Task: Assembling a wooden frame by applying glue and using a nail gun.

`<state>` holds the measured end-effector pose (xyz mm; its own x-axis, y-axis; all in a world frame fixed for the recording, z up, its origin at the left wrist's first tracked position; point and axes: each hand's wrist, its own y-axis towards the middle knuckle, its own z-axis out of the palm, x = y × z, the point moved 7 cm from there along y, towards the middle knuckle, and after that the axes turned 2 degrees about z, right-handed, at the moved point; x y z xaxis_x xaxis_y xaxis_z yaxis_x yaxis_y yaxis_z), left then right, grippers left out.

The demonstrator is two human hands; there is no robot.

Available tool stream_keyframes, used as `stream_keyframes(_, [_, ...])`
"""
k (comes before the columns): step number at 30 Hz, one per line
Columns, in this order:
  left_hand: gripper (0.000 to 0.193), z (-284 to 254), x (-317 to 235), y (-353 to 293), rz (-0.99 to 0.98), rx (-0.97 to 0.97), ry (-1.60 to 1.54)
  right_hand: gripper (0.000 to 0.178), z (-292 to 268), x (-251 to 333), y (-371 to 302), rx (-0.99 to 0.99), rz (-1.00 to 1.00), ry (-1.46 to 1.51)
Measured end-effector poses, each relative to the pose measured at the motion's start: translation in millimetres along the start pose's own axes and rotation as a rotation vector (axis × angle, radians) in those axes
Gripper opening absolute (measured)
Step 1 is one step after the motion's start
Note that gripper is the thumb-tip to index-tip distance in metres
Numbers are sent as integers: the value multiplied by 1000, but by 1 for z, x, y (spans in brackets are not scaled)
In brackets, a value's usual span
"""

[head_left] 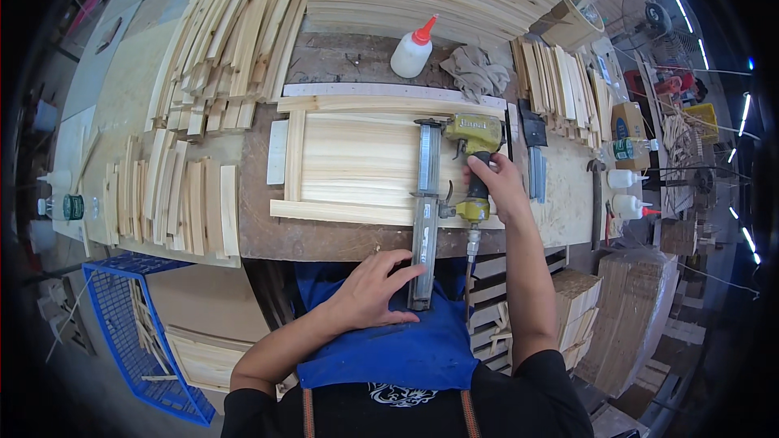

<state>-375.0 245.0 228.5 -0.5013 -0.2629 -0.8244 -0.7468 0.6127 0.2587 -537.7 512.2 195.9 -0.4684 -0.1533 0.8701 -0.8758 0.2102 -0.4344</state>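
Note:
My right hand is closed round the black grip of a green pneumatic nail gun. Its long metal magazine points toward me, over the table edge and my blue apron. Beside the magazine's near end is my left hand, fingers apart, the fingertips at or touching its side. Under the gun lies a pale wooden panel with strips along its far, left and near sides. The gun covers part of its right side. An air hose fitting hangs from the grip's lower end.
Stacked wooden strips stand at left and right. Behind the panel are a white glue bottle with a red nozzle and a grey rag. Nail strips and a hammer lie right. A blue crate sits below left.

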Motion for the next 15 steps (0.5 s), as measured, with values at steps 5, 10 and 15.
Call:
stream_keyframes(5, [88, 2, -4, 1, -41, 3, 62, 21, 15, -13, 11, 232, 143, 190])
stream_keyframes(10, [83, -1, -11, -4, 15, -54, 96, 17, 12, 2, -3, 204, 168, 260])
stream_keyframes(15, [67, -1, -18, -17, 210, -323, 199, 18, 6, 26, -22, 181, 135, 311])
